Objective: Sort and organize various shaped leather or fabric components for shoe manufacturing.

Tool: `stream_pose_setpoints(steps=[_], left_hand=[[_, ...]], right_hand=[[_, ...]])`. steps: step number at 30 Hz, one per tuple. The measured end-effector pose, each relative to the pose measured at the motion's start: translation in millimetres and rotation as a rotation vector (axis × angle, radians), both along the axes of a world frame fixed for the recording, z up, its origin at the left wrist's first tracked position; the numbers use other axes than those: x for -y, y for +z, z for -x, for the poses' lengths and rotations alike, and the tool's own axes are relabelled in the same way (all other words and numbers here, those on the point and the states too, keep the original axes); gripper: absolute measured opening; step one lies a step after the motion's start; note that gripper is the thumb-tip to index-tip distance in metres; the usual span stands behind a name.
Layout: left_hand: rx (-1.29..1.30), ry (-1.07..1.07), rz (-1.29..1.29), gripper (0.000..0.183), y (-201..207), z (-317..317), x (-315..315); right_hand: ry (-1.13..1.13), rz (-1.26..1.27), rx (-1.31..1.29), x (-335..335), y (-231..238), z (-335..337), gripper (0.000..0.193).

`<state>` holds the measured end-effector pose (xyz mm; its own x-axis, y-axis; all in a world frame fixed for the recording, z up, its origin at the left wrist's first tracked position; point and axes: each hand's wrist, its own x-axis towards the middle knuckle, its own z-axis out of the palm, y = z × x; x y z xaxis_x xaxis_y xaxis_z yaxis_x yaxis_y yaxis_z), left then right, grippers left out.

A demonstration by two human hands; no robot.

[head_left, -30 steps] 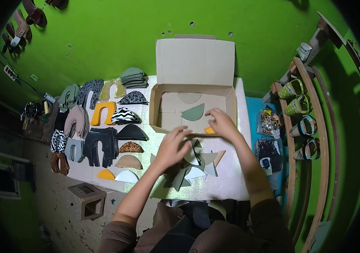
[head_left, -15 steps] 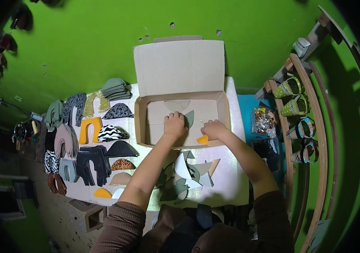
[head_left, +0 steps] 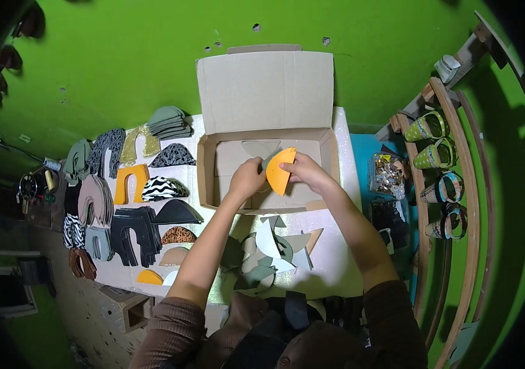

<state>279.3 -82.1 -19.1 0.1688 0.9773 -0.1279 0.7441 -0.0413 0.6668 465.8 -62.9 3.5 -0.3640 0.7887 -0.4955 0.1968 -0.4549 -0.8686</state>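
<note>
Above the open cardboard box (head_left: pixel 207 184), my right hand (head_left: pixel 307 171) is closed on a yellow-orange half-moon piece (head_left: pixel 280 175), thumb on its face. My left hand (head_left: pixel 248 177) is closed beside it, fingers pinching a grey-green piece (head_left: pixel 266 163) that is mostly hidden behind the yellow one. On the box floor, near its back wall, lies a pale olive half-moon piece (head_left: pixel 256 147). In front of the box sits a loose heap of green, white and grey cut pieces (head_left: pixel 268 243).
Stacks of arch-shaped and half-moon cut pieces, among them black ones (head_left: pixel 133 237), yellow ones (head_left: pixel 130 183) and zebra-striped ones (head_left: pixel 163 189), fill the table's left side. At right stand a clear container of metal bits (head_left: pixel 388 174) and a wooden rack with sandals (head_left: pixel 431 157).
My right hand has picked up the yellow half-moon piece from the box's front right and brought it up and left. My left hand has raised the green piece, now partly behind the yellow one.
</note>
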Motion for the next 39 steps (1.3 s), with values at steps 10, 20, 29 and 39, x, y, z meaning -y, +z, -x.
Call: stream_pose_setpoints(steps=[10, 20, 29, 39], left_hand=[[0.297, 0.176, -0.030, 0.029, 49.6, 27.7, 164.6], [0.421, 0.125, 0.066, 0.045, 5.5, 21.5, 218.0], [0.735, 0.384, 0.152, 0.021, -20.4, 41.0, 242.6], [0.597, 0.233, 0.181, 0.020, -20.1, 79.8, 239.8]], right_hand=[[0.206, -0.279, -0.052, 148.5, 8.6, 17.8, 0.044], [-0.007, -0.246, -0.076, 198.5, -31.9, 28.3, 0.053], [-0.183, -0.141, -0.140, 212.6, -36.5, 47.8, 0.045], [0.134, -0.910, 0.333, 221.7, -26.0, 66.3, 0.025]])
